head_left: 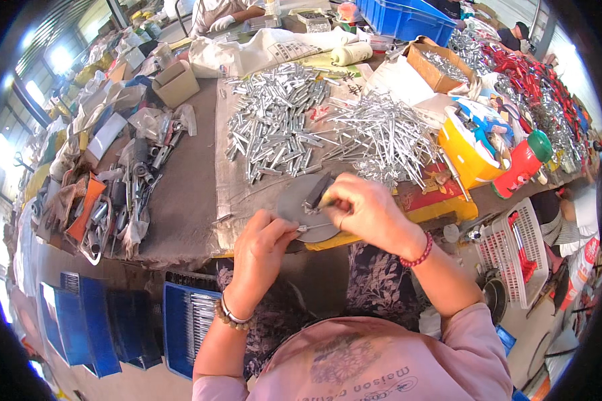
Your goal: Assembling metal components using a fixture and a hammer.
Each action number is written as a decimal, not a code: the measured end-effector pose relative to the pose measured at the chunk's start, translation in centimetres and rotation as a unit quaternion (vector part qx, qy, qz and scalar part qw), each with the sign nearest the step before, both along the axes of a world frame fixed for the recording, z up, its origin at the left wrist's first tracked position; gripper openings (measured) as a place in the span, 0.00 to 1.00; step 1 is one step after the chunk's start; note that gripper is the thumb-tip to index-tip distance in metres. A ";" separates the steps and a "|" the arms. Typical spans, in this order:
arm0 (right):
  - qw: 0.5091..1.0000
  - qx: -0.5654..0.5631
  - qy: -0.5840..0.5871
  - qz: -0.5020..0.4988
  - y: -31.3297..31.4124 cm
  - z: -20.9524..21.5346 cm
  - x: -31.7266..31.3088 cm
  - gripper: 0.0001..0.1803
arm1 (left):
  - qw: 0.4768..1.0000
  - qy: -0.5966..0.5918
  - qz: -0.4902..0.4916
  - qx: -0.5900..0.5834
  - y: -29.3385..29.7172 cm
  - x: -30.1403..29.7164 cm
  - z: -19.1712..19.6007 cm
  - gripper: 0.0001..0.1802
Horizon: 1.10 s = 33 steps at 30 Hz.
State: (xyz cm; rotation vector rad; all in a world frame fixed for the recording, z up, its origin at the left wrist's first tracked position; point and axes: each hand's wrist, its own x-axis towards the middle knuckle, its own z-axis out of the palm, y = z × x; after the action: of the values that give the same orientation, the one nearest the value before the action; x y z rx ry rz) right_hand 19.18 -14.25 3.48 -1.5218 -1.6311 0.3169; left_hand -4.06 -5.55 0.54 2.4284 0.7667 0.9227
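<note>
On the left, below the table, we see a blue bin [192, 321] with many slim metal pieces laid side by side; we judge these may be finished ones, though we cannot be sure. Our left hand [256, 246] has thumb and finger pressed together, pinching a small metal piece [303, 228] over the lower part of a grey disc [291, 194] on the table. A thin shaft runs from it toward the right, so we take this one to be partway done. Beyond the disc, a heap of short metal tubes [274, 127] lies loose. A dark block [319, 192] sits over the disc, and our right hand [362, 206] has its fingers bent in close against it; we cannot tell whether they pinch it. Farther right, a pile of thin metal rods [388, 134] is plentiful, so much seems left.

As for room, the tool heap [117, 207] crowds the left end of the table. Between it and the tubes, a bare brown stretch of table [187, 157] gives our left arm space. The table's front edge runs just below the disc, close to our lap. To the right, the rods, a yellow box [465, 157] and a red bottle [517, 168] hem in our right side.
</note>
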 end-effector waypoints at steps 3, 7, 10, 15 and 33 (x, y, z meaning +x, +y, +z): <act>0.998 0.032 -0.053 0.023 0.3 -0.7 -1.7 0.07 | 1.000 0.008 0.003 -0.004 0.1 0.0 -0.1 0.09; 0.995 0.039 -0.072 0.051 0.8 -1.2 -1.9 0.08 | 1.000 -0.002 -0.006 -0.008 0.0 0.0 0.0 0.08; 0.992 0.050 -0.082 0.076 1.1 -1.3 -1.7 0.09 | 1.000 -0.001 -0.009 -0.015 0.0 -0.1 0.1 0.08; 0.989 0.019 -0.104 0.105 1.0 -0.3 -1.9 0.07 | 1.000 -0.002 -0.010 -0.009 0.1 -0.3 0.0 0.08; 0.970 0.031 -0.235 -0.059 -1.9 1.4 -1.5 0.14 | 1.000 -0.018 -0.010 -0.014 0.1 -0.1 -0.3 0.08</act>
State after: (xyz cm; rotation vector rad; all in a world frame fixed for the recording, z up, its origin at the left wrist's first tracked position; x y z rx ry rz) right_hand 17.70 -16.13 4.88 -1.7254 -1.8754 -0.1766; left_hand -4.14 -5.47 0.26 2.3847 0.7358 0.9402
